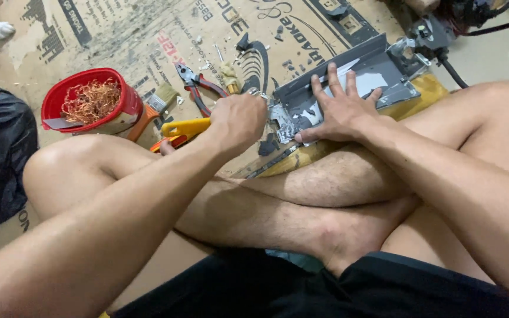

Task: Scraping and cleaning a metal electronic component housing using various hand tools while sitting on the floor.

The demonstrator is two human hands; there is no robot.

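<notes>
Closest to the lens, black shorts [301,288] and crossed bare legs [278,200] are filling the bottom of the view, the person sitting on flattened cardboard [119,35].

Above the knees, the right hand [340,109] is lying flat with fingers spread, pressing down on a grey metal housing [372,70] that is resting on a yellow block [428,88] just beyond the shin. The left hand [240,121] is curled into a closed fist at the housing's near-left corner; what it is gripping is hidden, though something small and metallic is peeking out near the knuckles [253,91].

The housing is running long from lower left to upper right, its raised wall along the far-left side, its open face up, torn foil and chips collecting at the near end.

As a judgement: the flat palm should be bearing straight down so the housing is not skating off the block, and the fist should be working away from those spread fingers.

Off left, red pliers [198,88], a paintbrush [157,103], a yellow handle [187,126] and a red tub of copper wire [92,100] are sitting near.
</notes>
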